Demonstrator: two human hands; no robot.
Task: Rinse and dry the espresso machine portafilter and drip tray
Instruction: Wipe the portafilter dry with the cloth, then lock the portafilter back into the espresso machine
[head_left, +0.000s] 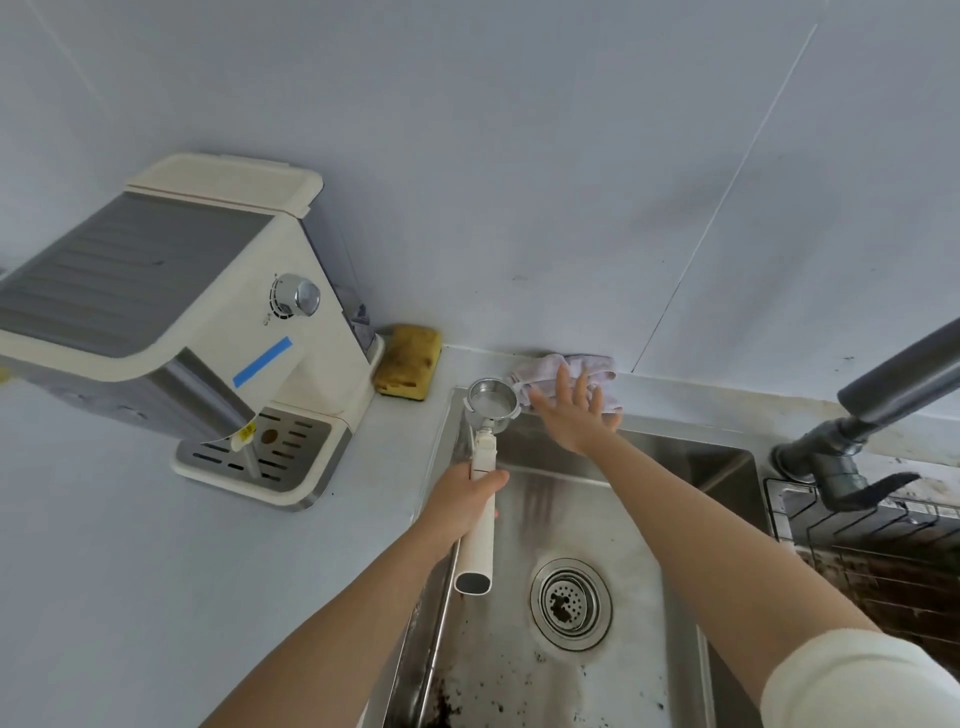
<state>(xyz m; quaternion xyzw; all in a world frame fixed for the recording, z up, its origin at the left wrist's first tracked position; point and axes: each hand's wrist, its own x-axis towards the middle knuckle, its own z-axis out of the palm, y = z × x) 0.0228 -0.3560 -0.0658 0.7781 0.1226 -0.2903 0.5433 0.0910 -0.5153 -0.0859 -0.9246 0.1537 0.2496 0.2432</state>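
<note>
From the head camera, the left hand (465, 501) was wrapped tight around the long cream handle of the portafilter with its round steel basket (492, 401), holding it out over the back-left corner of the stainless steel sink (649, 545). The right hand (574, 415) was spread flat, fingers open, reaching onto the crumpled pale lilac cloth (571, 371) that lay on the ledge of the worktop (130, 571) behind the sink, and it had not closed on the cloth.

The likeliest slip was in that grip: it sat high on the handle, just below the heavy metal head, so a wet palm could let the head tip and knock the sink's rim. The cloth lay at the very edge and might slide into the basin when grabbed.

The basket looked clean and bright inside, open face up, with no grounds visible; whether it was wet could not be told. The slotted grey drip tray (260, 452) sat in place under the cream espresso machine (171, 312), well to the left, apparently untouched. Dark grounds speckled the sink floor near the round drain strainer (570, 603).
</note>
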